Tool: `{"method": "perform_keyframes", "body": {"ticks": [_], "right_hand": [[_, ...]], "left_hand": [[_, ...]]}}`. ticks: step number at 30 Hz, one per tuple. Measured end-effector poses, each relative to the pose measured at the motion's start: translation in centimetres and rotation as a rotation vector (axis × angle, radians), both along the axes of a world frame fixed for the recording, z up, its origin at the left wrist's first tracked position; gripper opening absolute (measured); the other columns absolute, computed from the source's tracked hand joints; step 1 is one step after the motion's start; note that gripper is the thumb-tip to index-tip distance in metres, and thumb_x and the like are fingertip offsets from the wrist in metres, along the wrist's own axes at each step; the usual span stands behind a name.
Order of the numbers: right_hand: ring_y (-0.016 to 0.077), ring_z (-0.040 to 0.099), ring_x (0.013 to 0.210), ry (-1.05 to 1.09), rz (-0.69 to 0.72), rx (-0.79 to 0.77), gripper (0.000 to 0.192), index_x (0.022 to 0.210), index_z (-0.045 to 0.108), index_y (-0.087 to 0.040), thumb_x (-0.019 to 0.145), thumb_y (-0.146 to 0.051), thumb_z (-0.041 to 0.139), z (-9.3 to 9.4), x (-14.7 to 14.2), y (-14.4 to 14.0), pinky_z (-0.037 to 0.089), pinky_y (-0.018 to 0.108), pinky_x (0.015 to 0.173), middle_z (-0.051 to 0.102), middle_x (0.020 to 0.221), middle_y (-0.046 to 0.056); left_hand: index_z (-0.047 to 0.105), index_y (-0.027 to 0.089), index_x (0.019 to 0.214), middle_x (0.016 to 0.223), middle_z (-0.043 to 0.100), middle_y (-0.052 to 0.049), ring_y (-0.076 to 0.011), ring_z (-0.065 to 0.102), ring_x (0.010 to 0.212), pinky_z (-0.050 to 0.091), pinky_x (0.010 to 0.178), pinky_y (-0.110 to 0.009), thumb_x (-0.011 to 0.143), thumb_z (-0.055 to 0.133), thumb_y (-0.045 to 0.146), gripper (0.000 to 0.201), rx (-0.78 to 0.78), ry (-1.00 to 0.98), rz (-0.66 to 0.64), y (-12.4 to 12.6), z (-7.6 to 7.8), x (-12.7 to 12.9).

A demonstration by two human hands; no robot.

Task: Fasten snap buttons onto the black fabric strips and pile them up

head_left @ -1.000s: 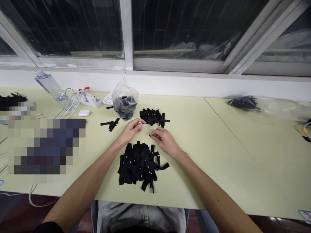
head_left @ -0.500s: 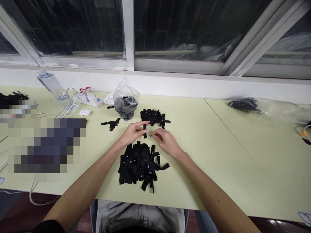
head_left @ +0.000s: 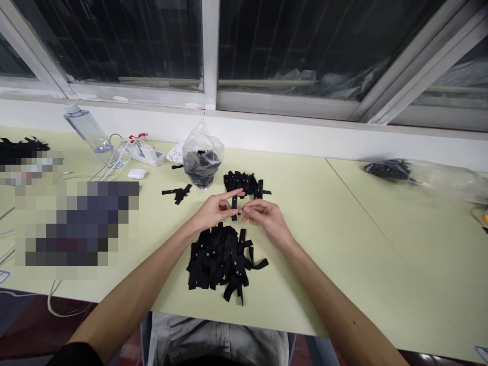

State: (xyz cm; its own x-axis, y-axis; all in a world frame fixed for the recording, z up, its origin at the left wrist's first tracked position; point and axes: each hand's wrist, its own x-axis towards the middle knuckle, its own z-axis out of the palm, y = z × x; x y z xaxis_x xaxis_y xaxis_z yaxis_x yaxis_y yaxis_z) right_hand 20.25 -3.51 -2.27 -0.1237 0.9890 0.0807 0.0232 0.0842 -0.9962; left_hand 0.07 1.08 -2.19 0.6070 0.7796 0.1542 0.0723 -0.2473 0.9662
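My left hand (head_left: 214,210) holds a short black fabric strip (head_left: 234,202) upright between thumb and fingers, its lower end poking out below the thumb. Close by on the right, my right hand (head_left: 270,219) is closed in a pinch on a small black ring (head_left: 239,213), partly hidden at the fingertips. Both hands' tips almost meet. Nearer to me lies a large pile of black fabric strips (head_left: 215,259), some with small white marks. Beyond the hands is a smaller pile of similar strips (head_left: 241,182).
A clear plastic bag (head_left: 203,160) of black pieces stands behind the hands, with a few loose strips (head_left: 178,193) beside it. Leftward are a white earphone case (head_left: 136,174), a power strip (head_left: 150,154) with cables and a tilted bottle (head_left: 86,127). Another plastic bag (head_left: 438,178) lies far right.
My right hand has come closer to the left, bringing the small ring up to the strip. My left hand still holds the strip. The whole view has shifted slightly.
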Motion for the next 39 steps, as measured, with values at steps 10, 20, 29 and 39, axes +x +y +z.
{"method": "perform_keyframes", "body": {"ticks": [10, 20, 29, 39], "right_hand": [[0.0189, 0.063, 0.081, -0.030, -0.116, 0.150, 0.016, 0.082, 0.071, -0.023, 0.079, -0.039, 0.074, 0.1, -0.2, -0.2, 0.052, 0.036, 0.078, 0.070, 0.089, 0.004], [0.0206, 0.064, 0.082, 0.011, -0.160, 0.133, 0.016, 0.082, 0.073, -0.024, 0.074, -0.037, 0.079, -0.6, -0.7, -0.2, 0.054, 0.038, 0.078, 0.070, 0.087, 0.004], [0.0175, 0.061, 0.072, 0.078, -0.165, 0.075, 0.025, 0.081, 0.067, -0.022, 0.072, -0.040, 0.081, -0.5, -0.8, -0.3, 0.051, 0.033, 0.068, 0.066, 0.079, 0.002], [0.0167, 0.059, 0.075, 0.020, -0.150, 0.075, 0.022, 0.088, 0.064, -0.022, 0.077, -0.037, 0.075, -0.5, -0.8, -0.1, 0.047, 0.030, 0.066, 0.064, 0.084, 0.003]], "left_hand": [[0.034, 0.022, 0.152, 0.066, 0.057, 0.003, -0.0107, 0.044, 0.061, 0.039, 0.062, -0.024, 0.086, 0.065, 0.027, 0.073, 0.041, 0.034, -0.035, -1.2, 0.9, 0.6], [0.034, 0.026, 0.151, 0.078, 0.063, 0.000, -0.0116, 0.047, 0.066, 0.042, 0.066, -0.025, 0.087, 0.063, 0.023, 0.070, 0.111, 0.062, -0.025, -2.0, 0.9, 1.4], [0.036, 0.028, 0.150, 0.076, 0.060, 0.001, -0.0111, 0.046, 0.065, 0.042, 0.065, -0.025, 0.087, 0.061, 0.018, 0.068, 0.138, 0.076, -0.015, -2.3, 1.1, 1.6], [0.033, 0.029, 0.151, 0.078, 0.058, 0.003, -0.0101, 0.049, 0.067, 0.045, 0.070, -0.026, 0.086, 0.061, 0.015, 0.072, 0.159, 0.102, -0.011, -2.0, 0.7, 1.7]]}}
